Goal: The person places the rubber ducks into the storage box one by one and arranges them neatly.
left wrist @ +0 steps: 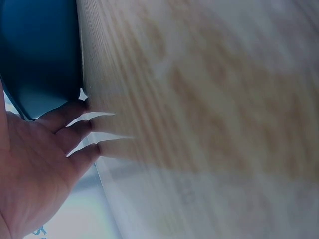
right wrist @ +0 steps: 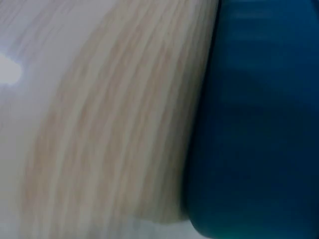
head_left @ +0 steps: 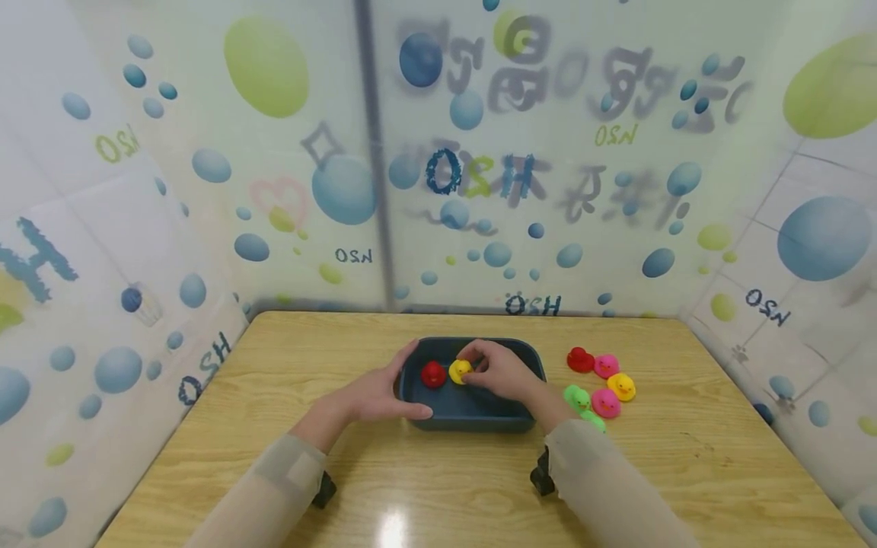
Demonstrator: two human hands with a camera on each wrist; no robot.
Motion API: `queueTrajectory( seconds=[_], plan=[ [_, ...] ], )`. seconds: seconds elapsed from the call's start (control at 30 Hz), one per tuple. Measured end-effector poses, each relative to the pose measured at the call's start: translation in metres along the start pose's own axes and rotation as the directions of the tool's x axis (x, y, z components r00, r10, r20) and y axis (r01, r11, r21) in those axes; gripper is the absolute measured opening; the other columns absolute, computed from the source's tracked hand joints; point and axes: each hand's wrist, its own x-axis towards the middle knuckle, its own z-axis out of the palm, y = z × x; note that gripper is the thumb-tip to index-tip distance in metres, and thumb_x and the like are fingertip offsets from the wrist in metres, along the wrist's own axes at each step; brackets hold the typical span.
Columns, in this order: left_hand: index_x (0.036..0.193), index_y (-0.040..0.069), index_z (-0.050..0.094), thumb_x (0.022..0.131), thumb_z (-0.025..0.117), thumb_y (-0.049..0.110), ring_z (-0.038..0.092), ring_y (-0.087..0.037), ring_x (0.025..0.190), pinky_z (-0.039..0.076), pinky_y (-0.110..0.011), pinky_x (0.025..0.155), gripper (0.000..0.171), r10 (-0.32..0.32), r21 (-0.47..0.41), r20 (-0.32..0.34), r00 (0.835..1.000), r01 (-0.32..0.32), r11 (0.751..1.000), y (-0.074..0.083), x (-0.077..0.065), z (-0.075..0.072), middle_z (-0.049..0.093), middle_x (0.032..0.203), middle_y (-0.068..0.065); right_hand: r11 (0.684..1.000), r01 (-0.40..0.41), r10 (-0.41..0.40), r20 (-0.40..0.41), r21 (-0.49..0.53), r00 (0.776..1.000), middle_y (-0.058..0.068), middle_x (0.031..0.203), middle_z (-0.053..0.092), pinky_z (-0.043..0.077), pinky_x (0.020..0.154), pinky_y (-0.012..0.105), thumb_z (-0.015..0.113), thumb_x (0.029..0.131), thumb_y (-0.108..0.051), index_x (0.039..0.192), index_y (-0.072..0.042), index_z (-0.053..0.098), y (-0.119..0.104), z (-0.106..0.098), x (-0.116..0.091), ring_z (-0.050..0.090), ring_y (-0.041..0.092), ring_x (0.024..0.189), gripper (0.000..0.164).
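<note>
A dark blue rectangular tray (head_left: pixel 473 424) stands on the wooden table. Inside it, toward the left, sits a red toy duck (head_left: pixel 433 374). Just right of that duck, my right hand (head_left: pixel 503 371) pinches a yellow toy duck (head_left: pixel 461 371) between thumb and fingers, low over the tray floor. My left hand (head_left: pixel 380 392) is at the tray's left end, thumb along the near rim and fingers along the left side. In the left wrist view its fingers (left wrist: pixel 75 134) look nearly straight and spread beside the tray. The right wrist view shows only tray wall and table, no hand.
Right of the tray lies a loose group of toy ducks: a red one (head_left: pixel 580 360), pink ones (head_left: pixel 606 403), a yellow one (head_left: pixel 622 387) and green ones (head_left: pixel 577 397), partly behind the right forearm. Patterned translucent panels (head_left: pixel 466 251) border the table (head_left: pixel 315 350) at the back and sides.
</note>
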Motion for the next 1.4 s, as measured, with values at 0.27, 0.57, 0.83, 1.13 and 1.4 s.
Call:
queueTrajectory(
  seconds=[0.27, 0.57, 0.83, 1.13, 1.4],
  plan=[
    [0.175, 0.049, 0.001, 0.086, 0.084, 0.070, 0.059, -0.041, 0.145, 0.046, -0.064, 0.122, 0.124, 0.002, -0.009, -0.002, 1.000, -0.003, 1.000, 0.000, 0.000, 0.000, 0.044, 0.172, -0.022, 0.999, -0.050, 0.050, -0.001, 0.008, 0.999, 0.004, 0.121, 0.073, 0.060, 0.082, 0.034, 0.087, 0.095, -0.013, 0.124, -0.016, 0.075, 0.005, 0.012, 0.006, 0.065, 0.018, 0.090, 0.031],
    [0.175, 0.048, 0.001, 0.086, 0.083, 0.071, 0.057, -0.043, 0.147, 0.045, -0.066, 0.123, 0.124, -0.006, -0.009, 0.001, 1.000, 0.006, 1.000, 0.001, -0.001, 0.000, 0.042, 0.174, -0.021, 0.998, -0.059, 0.058, -0.044, -0.029, 0.997, 0.003, 0.120, 0.071, 0.062, 0.086, 0.037, 0.086, 0.095, -0.007, 0.121, -0.020, 0.075, 0.007, 0.017, 0.007, 0.064, 0.018, 0.089, 0.031],
    [0.175, 0.048, 0.000, 0.086, 0.083, 0.072, 0.054, -0.045, 0.150, 0.044, -0.067, 0.123, 0.124, -0.014, -0.008, -0.002, 1.000, 0.014, 1.000, 0.002, -0.002, 0.000, 0.040, 0.175, -0.022, 0.997, -0.049, 0.046, -0.049, -0.057, 0.998, 0.002, 0.118, 0.070, 0.059, 0.084, 0.036, 0.086, 0.095, -0.008, 0.120, -0.022, 0.075, 0.011, 0.019, 0.009, 0.063, 0.019, 0.089, 0.030],
    [0.175, 0.049, 0.001, 0.087, 0.083, 0.071, 0.052, -0.046, 0.152, 0.042, -0.067, 0.125, 0.123, -0.007, -0.009, 0.002, 1.000, 0.007, 1.000, 0.003, -0.003, -0.001, 0.039, 0.175, -0.022, 0.996, -0.075, 0.073, -0.041, -0.056, 0.997, 0.003, 0.119, 0.070, 0.058, 0.082, 0.034, 0.085, 0.096, -0.010, 0.121, -0.021, 0.074, 0.010, 0.018, 0.010, 0.061, 0.019, 0.088, 0.030],
    [0.175, 0.049, 0.001, 0.086, 0.083, 0.071, 0.053, -0.046, 0.150, 0.043, -0.067, 0.124, 0.123, -0.008, -0.011, 0.002, 1.000, 0.008, 1.000, 0.002, -0.002, 0.000, 0.039, 0.175, -0.022, 0.995, -0.078, 0.076, -0.044, -0.062, 0.996, 0.003, 0.119, 0.071, 0.058, 0.085, 0.036, 0.085, 0.096, -0.010, 0.121, -0.021, 0.074, 0.010, 0.019, 0.009, 0.061, 0.020, 0.088, 0.029]
  ],
)
